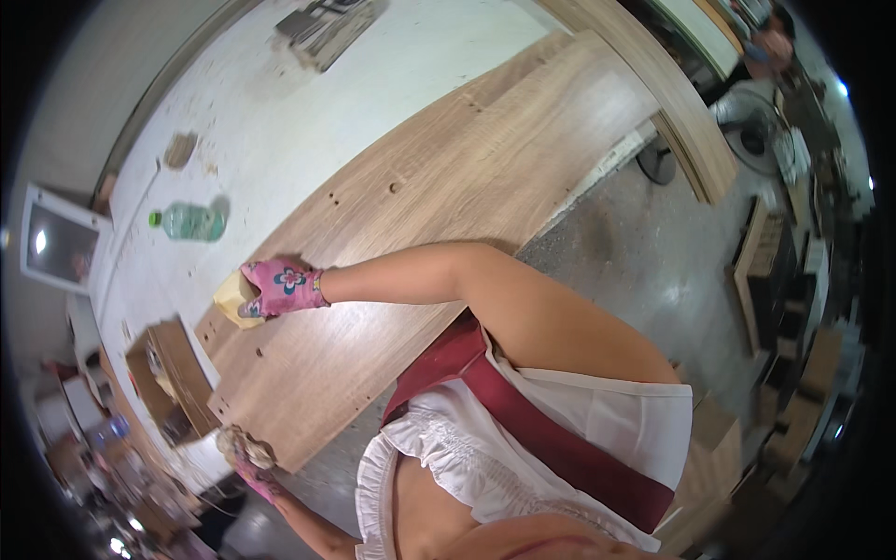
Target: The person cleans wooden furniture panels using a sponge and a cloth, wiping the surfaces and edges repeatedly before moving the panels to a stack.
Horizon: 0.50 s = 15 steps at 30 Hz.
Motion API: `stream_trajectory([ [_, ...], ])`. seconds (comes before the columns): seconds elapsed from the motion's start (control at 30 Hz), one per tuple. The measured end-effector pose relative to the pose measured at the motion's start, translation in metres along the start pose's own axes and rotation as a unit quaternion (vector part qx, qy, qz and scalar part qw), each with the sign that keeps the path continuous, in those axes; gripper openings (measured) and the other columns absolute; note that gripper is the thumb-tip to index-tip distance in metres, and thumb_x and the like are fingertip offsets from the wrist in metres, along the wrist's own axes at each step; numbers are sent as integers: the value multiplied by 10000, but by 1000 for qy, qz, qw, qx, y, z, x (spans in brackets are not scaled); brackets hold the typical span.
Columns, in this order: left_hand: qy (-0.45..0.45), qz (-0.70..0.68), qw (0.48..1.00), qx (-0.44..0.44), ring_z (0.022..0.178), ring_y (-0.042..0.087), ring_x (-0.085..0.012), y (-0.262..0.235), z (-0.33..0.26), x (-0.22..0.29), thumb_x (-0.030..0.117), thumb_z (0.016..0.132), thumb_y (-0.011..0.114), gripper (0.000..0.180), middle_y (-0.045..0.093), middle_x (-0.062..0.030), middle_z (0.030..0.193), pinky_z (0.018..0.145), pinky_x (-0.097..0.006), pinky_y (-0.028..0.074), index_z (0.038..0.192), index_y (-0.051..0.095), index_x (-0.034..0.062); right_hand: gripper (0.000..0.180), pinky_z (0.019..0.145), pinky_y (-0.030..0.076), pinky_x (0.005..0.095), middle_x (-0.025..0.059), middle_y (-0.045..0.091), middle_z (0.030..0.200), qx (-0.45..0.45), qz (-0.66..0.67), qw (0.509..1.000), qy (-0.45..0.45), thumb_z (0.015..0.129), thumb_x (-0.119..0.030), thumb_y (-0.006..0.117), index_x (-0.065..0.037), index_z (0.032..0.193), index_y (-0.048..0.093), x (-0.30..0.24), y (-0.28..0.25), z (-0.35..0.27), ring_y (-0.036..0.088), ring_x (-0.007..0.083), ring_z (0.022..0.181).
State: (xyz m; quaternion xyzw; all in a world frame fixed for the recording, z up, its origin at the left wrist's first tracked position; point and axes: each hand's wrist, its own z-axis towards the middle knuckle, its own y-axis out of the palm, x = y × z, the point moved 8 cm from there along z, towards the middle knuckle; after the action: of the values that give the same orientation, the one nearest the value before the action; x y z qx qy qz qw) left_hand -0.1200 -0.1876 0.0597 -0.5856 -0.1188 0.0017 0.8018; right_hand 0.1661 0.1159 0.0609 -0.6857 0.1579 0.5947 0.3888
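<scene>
A long wood-grain board [439,201] with small drilled holes lies diagonally across a white-topped table. My right hand [285,286], in a pink floral glove, rests on the board near its left end. Its fingers are closed on a pale yellow cloth [230,301], which lies against the board's far edge. My left hand [258,476] is at the board's near left corner, also in a pink glove. A crumpled beige rag [245,446] is bunched in it and hides most of the fingers.
A clear green-tinted bottle [192,222] lies on the table [271,140] beyond the board. An open cardboard box [170,373] sits at the left. More boards [667,89] cross the far right end. Another person [773,49] is in the background.
</scene>
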Motion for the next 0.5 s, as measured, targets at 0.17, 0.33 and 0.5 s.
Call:
stream_trajectory([
  [0.17, -295, -178, 939, -12, 953, 554, -193, 3, 11, 22, 156, 881, 537, 252, 597, -86, 1008, 844, -280, 425, 1064, 595, -8, 345, 588, 482, 240, 66, 529, 835, 120, 244, 962, 16, 803, -347, 644, -76, 878, 444, 2, -106, -46, 522, 155, 755],
  [0.33, -356, -263, 893, 79, 1022, 543, -215, 20, -8, -23, 123, 846, 529, 276, 582, -103, 1109, 896, -314, 412, 1091, 610, 25, 320, 609, 516, 270, 74, 544, 799, 336, 255, 904, 65, 793, -312, 673, -85, 789, 448, 91, -269, -119, 552, 173, 762],
  [0.5, -186, -137, 969, 85, 1044, 546, -227, 22, 16, -23, 126, 858, 490, 298, 590, -108, 1119, 917, -320, 428, 1122, 600, 43, 344, 652, 460, 401, 146, 557, 828, 590, -259, 758, 106, 739, -300, 644, -43, 935, 526, 229, -492, -262, 567, 258, 720],
])
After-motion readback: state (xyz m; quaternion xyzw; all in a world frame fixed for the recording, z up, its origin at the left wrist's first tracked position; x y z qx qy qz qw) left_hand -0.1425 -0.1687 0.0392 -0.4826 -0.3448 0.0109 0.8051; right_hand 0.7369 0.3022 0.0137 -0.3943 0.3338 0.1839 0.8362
